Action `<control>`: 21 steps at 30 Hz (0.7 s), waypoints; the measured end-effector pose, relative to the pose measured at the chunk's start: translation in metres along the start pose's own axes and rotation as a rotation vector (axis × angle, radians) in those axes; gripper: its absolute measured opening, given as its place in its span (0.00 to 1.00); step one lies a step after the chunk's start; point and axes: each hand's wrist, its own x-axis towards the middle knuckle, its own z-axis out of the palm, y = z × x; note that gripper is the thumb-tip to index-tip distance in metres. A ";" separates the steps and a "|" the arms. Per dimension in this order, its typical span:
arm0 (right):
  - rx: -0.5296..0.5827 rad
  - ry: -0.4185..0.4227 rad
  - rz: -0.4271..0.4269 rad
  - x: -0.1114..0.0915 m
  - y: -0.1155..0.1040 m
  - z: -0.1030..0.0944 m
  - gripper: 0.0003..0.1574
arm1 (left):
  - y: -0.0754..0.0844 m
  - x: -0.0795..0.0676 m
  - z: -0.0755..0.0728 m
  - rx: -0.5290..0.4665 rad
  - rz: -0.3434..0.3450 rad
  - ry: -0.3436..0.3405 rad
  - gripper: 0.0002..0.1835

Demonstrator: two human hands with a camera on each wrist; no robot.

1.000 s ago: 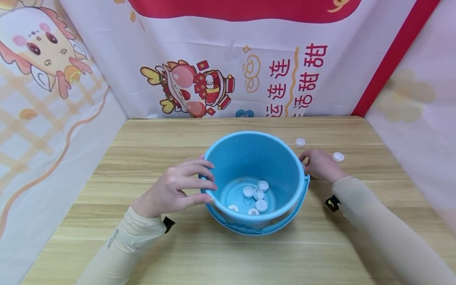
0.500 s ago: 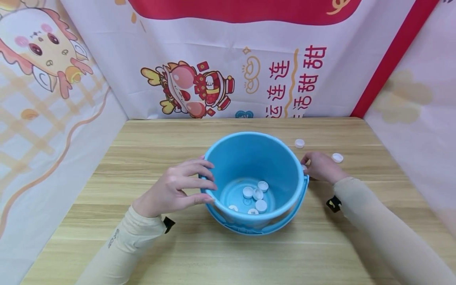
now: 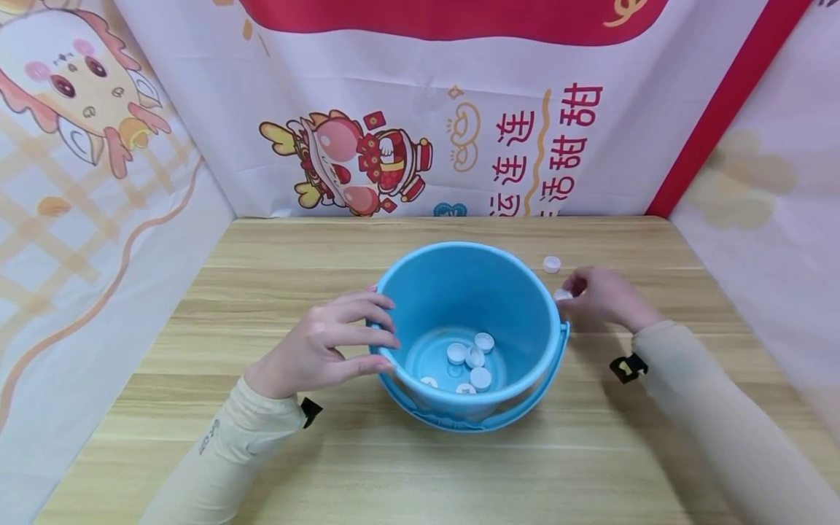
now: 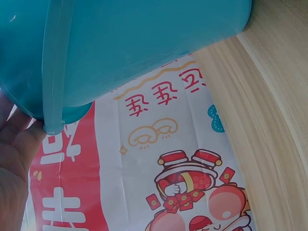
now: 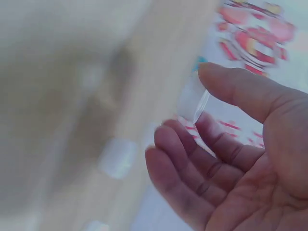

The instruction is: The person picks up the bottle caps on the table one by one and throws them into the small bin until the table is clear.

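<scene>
A light-blue bucket (image 3: 459,292) stands upright in the middle of the table, its handle (image 3: 472,426) hanging down at the front. My left hand (image 3: 315,346) grips the bucket's left rim, fingertips reaching over the edge; the left wrist view shows fingers (image 4: 29,142) at the rim too. Several white bottle caps (image 3: 480,378) lie on the bucket floor. Just outside the right rim, my right hand (image 3: 607,297) pinches another white bottle cap (image 5: 192,98) between thumb and fingers. Behind it, a loose cap (image 3: 552,265) rests on the table.
The wooden table (image 3: 315,248) meets a printed cloth backdrop (image 3: 394,87) at its back edge. Cloth also hangs along the left and right sides. In the blurred right wrist view, a white cap (image 5: 118,158) lies on the tabletop.
My right hand has lifted a cap from beside the bucket and moved up and slightly right. It now hides the farther-right table cap. The left hand and bucket have stayed put.
</scene>
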 end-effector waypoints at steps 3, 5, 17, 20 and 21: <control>0.053 0.034 -0.061 -0.007 -0.012 -0.017 0.27 | 0.000 0.000 0.000 0.001 -0.002 0.002 0.16; 0.077 0.064 -0.103 -0.013 -0.021 -0.027 0.27 | 0.000 0.000 0.000 0.001 -0.003 0.003 0.16; 0.041 0.313 -0.314 -0.062 -0.092 -0.075 0.28 | 0.000 0.001 0.001 -0.008 0.002 0.002 0.16; 0.029 0.315 -0.385 -0.070 -0.112 -0.079 0.26 | 0.000 0.001 0.001 -0.005 0.006 0.003 0.16; 0.027 0.304 -0.397 -0.072 -0.118 -0.079 0.25 | 0.000 0.001 0.001 -0.005 0.005 0.004 0.16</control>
